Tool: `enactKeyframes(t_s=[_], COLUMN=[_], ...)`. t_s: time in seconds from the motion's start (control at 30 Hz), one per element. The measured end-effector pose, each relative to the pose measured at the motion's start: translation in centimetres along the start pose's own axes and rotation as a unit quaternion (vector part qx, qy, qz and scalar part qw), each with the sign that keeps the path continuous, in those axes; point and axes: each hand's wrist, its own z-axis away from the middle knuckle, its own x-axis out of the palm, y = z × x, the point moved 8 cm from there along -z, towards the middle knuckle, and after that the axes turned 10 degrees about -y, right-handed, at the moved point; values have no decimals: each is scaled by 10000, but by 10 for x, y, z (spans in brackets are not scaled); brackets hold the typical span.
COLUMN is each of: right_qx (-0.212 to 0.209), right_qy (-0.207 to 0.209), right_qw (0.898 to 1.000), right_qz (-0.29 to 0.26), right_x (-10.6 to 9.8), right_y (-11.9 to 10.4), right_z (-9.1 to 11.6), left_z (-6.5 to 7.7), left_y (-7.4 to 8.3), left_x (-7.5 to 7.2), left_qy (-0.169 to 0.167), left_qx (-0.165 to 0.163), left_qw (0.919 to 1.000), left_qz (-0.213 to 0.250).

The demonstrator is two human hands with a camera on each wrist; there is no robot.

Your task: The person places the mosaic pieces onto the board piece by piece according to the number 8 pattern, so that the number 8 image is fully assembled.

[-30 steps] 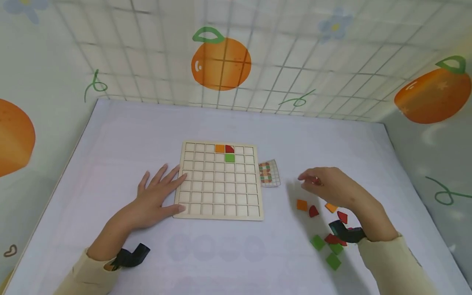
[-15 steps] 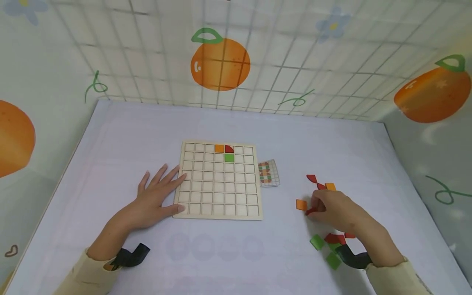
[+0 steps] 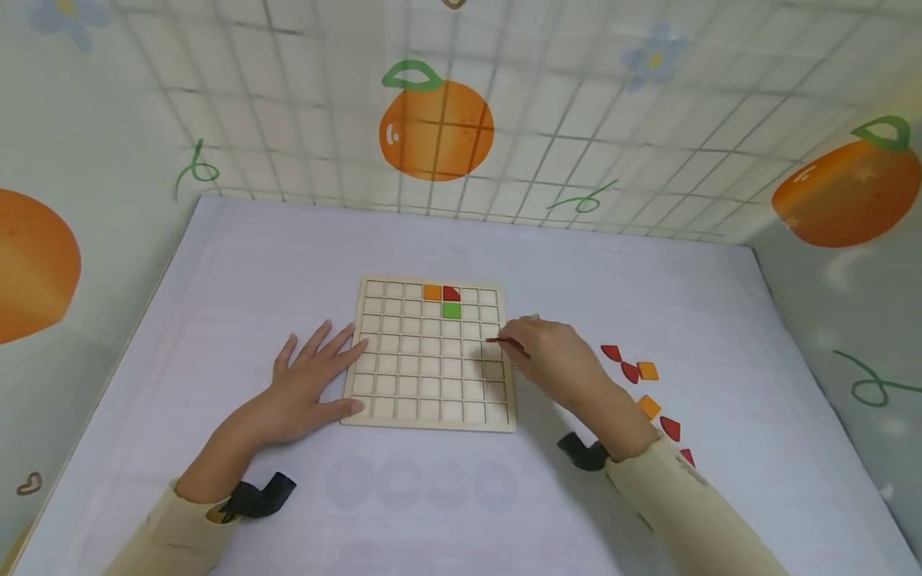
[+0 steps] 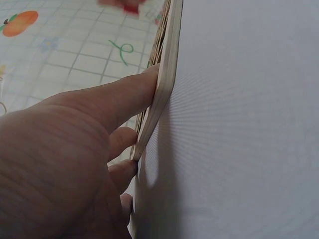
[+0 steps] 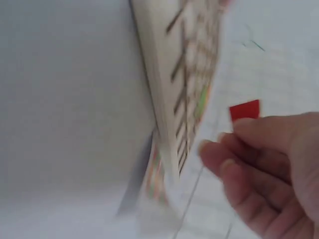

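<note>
A wooden grid board (image 3: 425,387) lies flat on the table. In its upper cells sit an orange square tile (image 3: 432,293), a red quarter-circle tile (image 3: 450,294) and a green square tile (image 3: 451,310). My left hand (image 3: 306,392) lies spread beside the board, fingertips and thumb resting on its left edge. Over the board's right edge, my right hand (image 3: 558,356) pinches a red tile (image 5: 245,109) between thumb and fingers. Its full outline is partly covered by the fingertips. A pattern card (image 5: 154,184) beside the board is mostly hidden under that hand in the head view.
Loose red tiles (image 3: 611,353) and orange tiles (image 3: 648,370) lie on the table to the right, near the right forearm. The right sleeve (image 3: 684,496) covers part of that area. A patterned cloth wall (image 3: 346,120) rises behind the table's back edge.
My right hand reached down among the loose tiles, picked up a red tile, and carried it left to the board's right edge. My left hand has stayed in place.
</note>
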Motion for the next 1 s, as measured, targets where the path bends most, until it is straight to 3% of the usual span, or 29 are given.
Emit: enactKeyframes(t_s=[0.13,0.3,0.73,1.0], right_qx=[-686,-1055,-1450,-1303], right_qy=[-190,-657,-377,161], right_qw=[9923,9767,9599,9763], right_qz=[1010,1749,2369,1720], right_x=[16,36,38,31], right_y=[-26,-34,-38,-42], right_z=[-35,-56,-53,-58], left_z=[0,-2,-4,-3], left_y=[1,3,0,-3], left_x=[1,3,-1,-1], left_qy=[-6,-23,20,36], left_qx=[53,111,42,22], left_qw=[10000,9999,10000,10000], left_qz=[73,74,-30,46])
